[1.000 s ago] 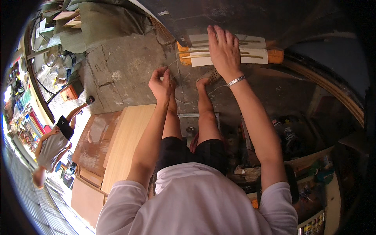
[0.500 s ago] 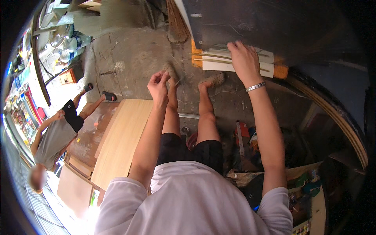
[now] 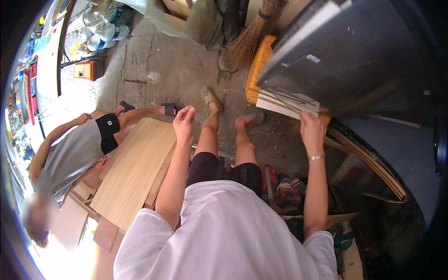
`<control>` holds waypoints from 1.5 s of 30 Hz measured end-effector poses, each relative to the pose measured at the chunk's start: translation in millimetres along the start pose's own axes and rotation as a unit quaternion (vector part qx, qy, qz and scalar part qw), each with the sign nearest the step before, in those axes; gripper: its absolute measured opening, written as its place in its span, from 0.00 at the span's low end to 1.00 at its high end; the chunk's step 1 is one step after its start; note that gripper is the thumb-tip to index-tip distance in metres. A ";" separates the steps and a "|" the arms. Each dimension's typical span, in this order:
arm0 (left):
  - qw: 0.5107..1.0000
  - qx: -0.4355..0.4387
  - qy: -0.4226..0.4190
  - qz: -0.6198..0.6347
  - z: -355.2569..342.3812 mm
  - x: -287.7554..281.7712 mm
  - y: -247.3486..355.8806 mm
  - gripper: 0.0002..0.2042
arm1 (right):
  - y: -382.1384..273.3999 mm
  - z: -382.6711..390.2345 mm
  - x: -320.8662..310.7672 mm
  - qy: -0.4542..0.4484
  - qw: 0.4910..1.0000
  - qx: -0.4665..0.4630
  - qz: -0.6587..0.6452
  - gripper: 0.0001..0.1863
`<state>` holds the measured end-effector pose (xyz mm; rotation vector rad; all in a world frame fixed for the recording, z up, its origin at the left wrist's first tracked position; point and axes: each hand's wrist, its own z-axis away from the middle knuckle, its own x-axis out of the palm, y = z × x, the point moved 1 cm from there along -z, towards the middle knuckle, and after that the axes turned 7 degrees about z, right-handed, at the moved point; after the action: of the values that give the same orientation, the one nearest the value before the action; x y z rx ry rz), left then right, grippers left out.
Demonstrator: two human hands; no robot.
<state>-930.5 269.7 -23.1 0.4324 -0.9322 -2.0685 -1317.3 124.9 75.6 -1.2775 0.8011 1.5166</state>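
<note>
My left hand [image 3: 185, 127] is raised in front of my left leg, its fingers pinched together. What they hold, if anything, is too small to make out. Farther right, the fingers of my right hand [image 3: 312, 133] are closed at the near end of a thin strip [image 3: 290, 106]. That strip slants over a white board [image 3: 273, 103], where other thin strips lie. Under the board is a yellow-orange support [image 3: 254, 79], partly hidden by a large dark panel [image 3: 345, 60].
To the left lies a light wood-grain panel [image 3: 135, 168], with another person [image 3: 77, 154] beside it. A broom [image 3: 252, 39] stands near the dark panel. Large water bottles [image 3: 109, 32] and an orange box [image 3: 85, 71] are at far left. Clutter [image 3: 284, 191] sits by my right leg.
My right hand has drawn back from over the strips to their near end, and its fingers have closed. My left hand stays pinched. The other person has come closer to the wood-grain panel.
</note>
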 end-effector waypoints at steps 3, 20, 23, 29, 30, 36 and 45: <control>0.999 -0.029 0.007 0.040 -16.2 -20.6 32.3 0.13 | -39.8 18.3 -39.1 0.014 0.998 0.053 -0.034 0.05; 0.924 0.061 0.053 0.373 -165.6 -111.9 240.0 0.09 | -299.4 -109.0 -113.6 0.024 0.896 0.078 -0.437 0.05; 0.885 0.104 0.074 0.447 -184.6 -140.4 265.9 0.08 | -324.8 -149.2 -116.2 0.004 0.848 0.056 -0.528 0.04; 0.844 0.158 0.176 0.482 -192.6 -226.5 304.6 0.12 | -405.9 -242.3 -119.5 -0.063 0.771 -0.013 -0.633 0.04; 0.837 0.166 0.186 0.486 -188.9 -240.5 305.7 0.13 | -420.1 -255.8 -121.3 -0.086 0.775 -0.002 -0.626 0.04; 0.780 0.154 0.269 0.544 -191.7 -308.0 293.7 0.15 | -526.7 -333.9 -129.2 -0.191 0.764 -0.020 -0.615 0.07; 0.736 0.102 0.302 0.597 -271.6 -391.8 309.8 0.10 | -783.5 -446.6 -120.0 -0.265 0.719 -0.029 -0.642 0.09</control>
<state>-366.5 327.8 18.5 0.4039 -0.6993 -0.5674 -430.7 -60.5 161.0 -0.9310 -0.5240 0.6103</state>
